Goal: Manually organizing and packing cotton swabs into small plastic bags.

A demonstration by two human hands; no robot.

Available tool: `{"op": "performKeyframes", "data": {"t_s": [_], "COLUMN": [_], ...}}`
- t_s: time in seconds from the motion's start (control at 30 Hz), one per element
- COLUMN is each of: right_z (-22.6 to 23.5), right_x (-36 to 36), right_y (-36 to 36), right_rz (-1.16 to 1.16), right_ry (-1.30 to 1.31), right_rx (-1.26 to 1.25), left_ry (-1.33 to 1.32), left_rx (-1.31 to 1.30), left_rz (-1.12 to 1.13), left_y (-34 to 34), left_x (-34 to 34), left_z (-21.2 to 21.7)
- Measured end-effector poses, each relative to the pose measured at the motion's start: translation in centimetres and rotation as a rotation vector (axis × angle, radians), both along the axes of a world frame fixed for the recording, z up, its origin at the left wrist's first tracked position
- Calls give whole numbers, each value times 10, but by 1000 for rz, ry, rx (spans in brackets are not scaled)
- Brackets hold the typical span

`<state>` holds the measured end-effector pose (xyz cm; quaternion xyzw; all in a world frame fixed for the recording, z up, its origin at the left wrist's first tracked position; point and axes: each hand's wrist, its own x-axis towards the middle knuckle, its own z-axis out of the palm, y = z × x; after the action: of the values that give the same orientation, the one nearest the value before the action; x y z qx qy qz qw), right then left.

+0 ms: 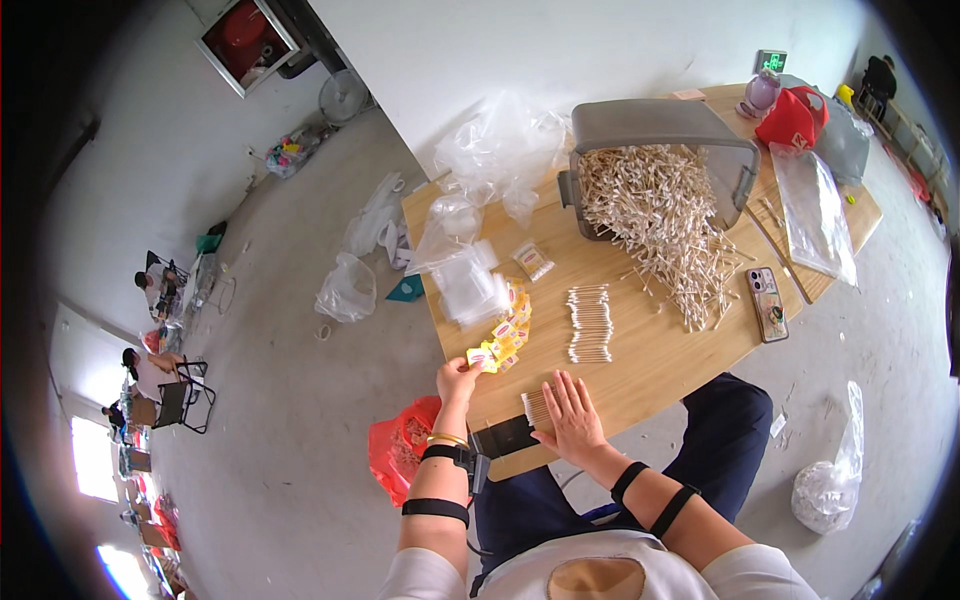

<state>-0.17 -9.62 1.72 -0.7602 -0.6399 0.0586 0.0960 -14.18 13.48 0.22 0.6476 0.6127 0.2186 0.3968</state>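
My left hand (pixel 458 380) is at the table's left edge, its fingers closed on a small yellow-and-white paper label (pixel 481 357). That label lies at the near end of a fanned strip of similar yellow labels (pixel 512 325). With fingers stretched out, my right hand (pixel 574 418) lies flat at the near edge, partly over a small row of cotton swabs (pixel 533 407); its palm hides some of them. Farther in, another neat row of cotton swabs (pixel 590 323) lies side by side. Beyond the labels are a stack of clear plastic bags (pixel 470 285) and one filled small packet (pixel 532 260).
A grey bin (pixel 650 122) lies tipped over, spilling a heap of cotton swabs (pixel 650 195) onto the table. A phone (pixel 768 305) rests at the right edge. A red bag (pixel 400 445) hangs below the left edge. Loose clear plastic (pixel 500 145) covers the far left corner.
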Motion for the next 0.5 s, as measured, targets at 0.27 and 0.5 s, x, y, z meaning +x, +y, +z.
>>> {"op": "performKeyframes", "data": {"t_s": [0.27,0.5], "right_z": [0,1], "right_x": [2,2], "right_y": [-1,-3], "right_rz": [-1,-9], "right_ry": [-2,-10], "right_rx": [3,4], "left_ry": [-39,-67], "left_rx": [-99,-102], "left_rz": [-14,-63], "left_y": [2,-3], "left_x": [-5,-15], "left_z": [11,18]}}
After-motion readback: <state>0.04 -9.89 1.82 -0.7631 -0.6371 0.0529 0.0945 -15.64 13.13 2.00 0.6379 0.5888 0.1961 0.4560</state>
